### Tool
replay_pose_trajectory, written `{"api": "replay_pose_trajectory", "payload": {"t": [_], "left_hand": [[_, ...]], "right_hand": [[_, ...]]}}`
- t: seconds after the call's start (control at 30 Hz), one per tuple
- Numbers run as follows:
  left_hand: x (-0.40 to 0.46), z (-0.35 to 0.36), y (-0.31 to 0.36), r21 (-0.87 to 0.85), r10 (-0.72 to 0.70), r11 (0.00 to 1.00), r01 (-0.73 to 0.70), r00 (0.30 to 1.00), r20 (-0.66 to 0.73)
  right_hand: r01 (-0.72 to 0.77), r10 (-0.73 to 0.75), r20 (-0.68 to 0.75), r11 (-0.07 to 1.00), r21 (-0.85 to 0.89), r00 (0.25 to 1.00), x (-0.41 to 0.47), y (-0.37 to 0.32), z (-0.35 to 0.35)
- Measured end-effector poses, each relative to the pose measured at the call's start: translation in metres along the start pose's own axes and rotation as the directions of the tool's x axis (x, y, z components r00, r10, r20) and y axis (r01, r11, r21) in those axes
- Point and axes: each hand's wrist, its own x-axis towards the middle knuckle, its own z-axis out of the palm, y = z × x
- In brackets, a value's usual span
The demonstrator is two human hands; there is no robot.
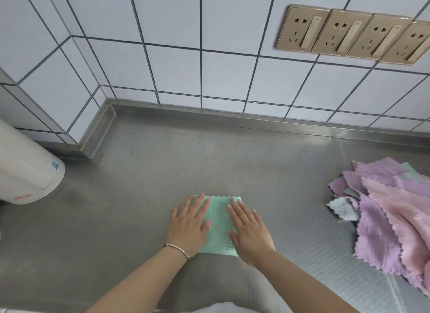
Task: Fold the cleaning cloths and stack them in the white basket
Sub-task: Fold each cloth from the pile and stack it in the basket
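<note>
Two flat hands, left hand (188, 222) and right hand (250, 231), grip open, pressing one green cloth (218, 224), four sockets (353, 34).

Left hand (188, 224), right hand (250, 231) flat on green cloth (220, 226), steel counter (139, 184)

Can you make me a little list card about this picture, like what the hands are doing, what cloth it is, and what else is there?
left hand: flat, pressing the left edge of the green cloth
right hand: flat, pressing its right side
green cloth: folded small, lying on the steel counter
cloth pile: unfolded purple, pink and grey ones, at the right
white basket: not in view
wall: white tiles, gold sockets
far left: a white container
</note>
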Motion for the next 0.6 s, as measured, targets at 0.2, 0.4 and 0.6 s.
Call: {"api": "replay_pose_trajectory", "payload": {"t": [0.2,0.4,0.6], "left_hand": [[-0.006,0.022,-0.012,0.093,0.055,0.993,-0.078,0.973,0.225],[-0.006,0.03,-0.015,0.066,0.038,0.996,-0.055,0.971,0.236],[0.002,-0.004,-0.002,-0.204,-0.182,0.948,0.246,0.94,0.289]], "right_hand": [[-0.037,0.042,0.094,0.998,-0.052,0.995,0.007,0.005,0.006],[-0.048,0.054,0.134,0.998,-0.051,0.99,0.014,0.008,0.01],[-0.16,0.147,0.076,0.964,0.213,0.986,0.013,0.002,-0.006]]}}
